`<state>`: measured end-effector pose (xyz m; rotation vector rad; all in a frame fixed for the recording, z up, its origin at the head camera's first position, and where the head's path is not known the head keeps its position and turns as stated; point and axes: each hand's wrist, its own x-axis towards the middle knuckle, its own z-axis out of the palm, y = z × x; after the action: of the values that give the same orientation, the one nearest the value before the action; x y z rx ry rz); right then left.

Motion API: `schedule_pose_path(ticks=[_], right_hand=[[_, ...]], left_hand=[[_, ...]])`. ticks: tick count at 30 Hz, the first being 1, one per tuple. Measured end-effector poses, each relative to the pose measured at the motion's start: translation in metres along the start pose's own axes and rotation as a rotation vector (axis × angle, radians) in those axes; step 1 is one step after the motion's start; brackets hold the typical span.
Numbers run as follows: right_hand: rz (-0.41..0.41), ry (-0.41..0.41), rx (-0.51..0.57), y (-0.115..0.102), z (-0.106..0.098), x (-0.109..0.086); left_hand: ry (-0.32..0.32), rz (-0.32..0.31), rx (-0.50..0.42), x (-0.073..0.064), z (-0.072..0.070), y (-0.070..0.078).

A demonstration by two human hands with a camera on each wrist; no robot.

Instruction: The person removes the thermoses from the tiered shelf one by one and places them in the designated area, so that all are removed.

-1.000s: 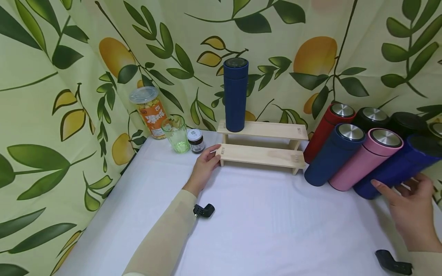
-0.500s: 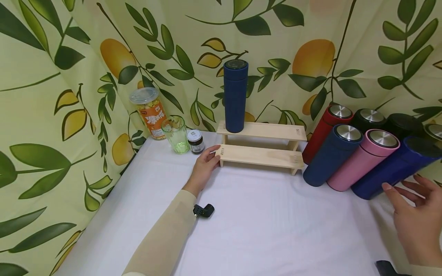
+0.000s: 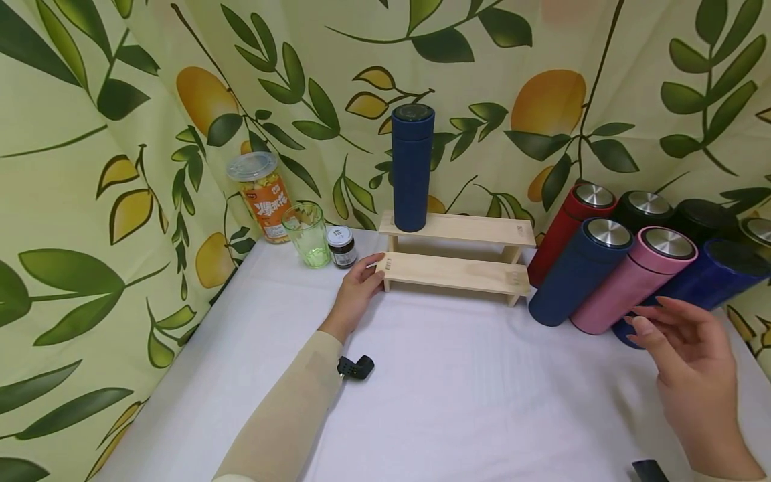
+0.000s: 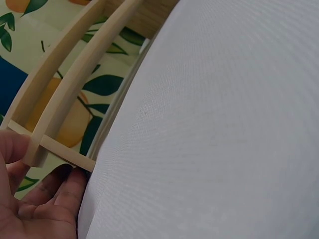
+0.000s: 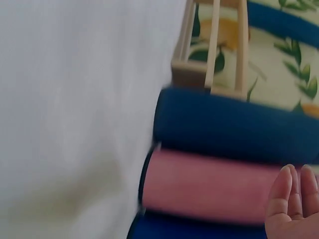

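My left hand [image 3: 355, 294] holds the left end of a two-tier wooden stand [image 3: 452, 272], thumb at the lower board's end and fingers by its leg in the left wrist view. A dark blue vacuum flask [image 3: 412, 171] stands upright on the upper tier's left part. At the right, my right hand [image 3: 699, 375] is in front of the royal blue flask [image 3: 723, 268] and partly hides it. Its fingers are loosely bent with nothing in them. Beside that stand a pink flask [image 3: 635, 281] and a navy flask [image 3: 578, 274]; the pink one also shows in the right wrist view.
Behind the front flasks are a red flask [image 3: 569, 227] and several black ones, such as a black flask [image 3: 641, 207]. On the left stand a snack jar [image 3: 268, 204], a green glass [image 3: 307, 234] and a small dark jar [image 3: 342, 248]. A patterned curtain backs the white table [image 3: 452, 402].
My right hand has come away from the royal blue flask, drawn right, then swung back left in front of it. The left hand and the stand have hardly moved.
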<state>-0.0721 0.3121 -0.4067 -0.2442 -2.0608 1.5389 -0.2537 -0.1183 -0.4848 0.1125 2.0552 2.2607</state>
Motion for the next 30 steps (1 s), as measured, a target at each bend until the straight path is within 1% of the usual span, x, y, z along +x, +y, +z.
schedule_pose_path(ticks=[2,3,6,10,14,15,19,24,27,30], right_hand=[[-0.052,-0.077,0.140,-0.003,0.009,-0.003],[-0.081,-0.118,0.193,-0.004,0.013,-0.004],[-0.150,-0.232,0.296,-0.007,0.028,-0.006],[-0.201,-0.355,0.271,-0.009,0.051,-0.008],[-0.206,-0.470,0.308,-0.010,0.073,-0.006],[-0.207,-0.497,0.335,-0.010,0.078,-0.005],[-0.212,-0.551,0.385,-0.012,0.102,0.002],[-0.194,-0.576,0.406,-0.014,0.129,0.012],[-0.148,-0.575,0.405,-0.014,0.143,0.018],[-0.071,-0.577,0.412,-0.017,0.156,0.026]], left_hand=[[0.002,0.005,0.001,0.000,0.001,0.001],[0.003,0.007,0.002,0.000,0.001,0.001],[0.006,0.006,0.010,0.000,0.001,0.001],[0.010,-0.002,0.020,0.000,0.000,-0.001],[0.012,-0.005,0.022,0.000,0.000,-0.001],[0.011,-0.005,0.021,0.000,0.001,-0.001],[0.011,0.000,0.011,-0.001,0.001,0.000],[0.013,0.002,0.002,-0.001,0.001,0.001],[0.006,0.004,-0.004,-0.001,0.001,0.001],[0.001,0.007,-0.017,-0.001,0.001,0.000]])
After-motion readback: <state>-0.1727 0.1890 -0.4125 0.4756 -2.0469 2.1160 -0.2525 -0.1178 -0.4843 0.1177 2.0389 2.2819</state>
